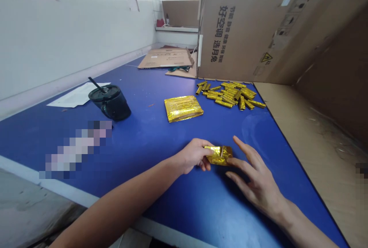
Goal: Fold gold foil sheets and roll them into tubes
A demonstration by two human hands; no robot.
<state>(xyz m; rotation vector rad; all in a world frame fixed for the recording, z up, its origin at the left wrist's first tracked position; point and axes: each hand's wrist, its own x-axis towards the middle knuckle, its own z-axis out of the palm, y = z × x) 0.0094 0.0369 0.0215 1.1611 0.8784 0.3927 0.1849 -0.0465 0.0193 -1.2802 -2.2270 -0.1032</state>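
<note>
My left hand grips the left end of a small shiny gold packet, held a little above the blue table. At the packet's right end is my right hand, its fingers spread and one fingertip at the packet's edge. Farther back lies a larger flat gold foil piece. Several narrow gold strips are heaped near the cardboard at the back right.
A dark lidded mug with a stick in it stands at the left, beside white paper. Flat cardboard lies at the back. A large printed carton rises at the right. A blurred patch covers part of the left table.
</note>
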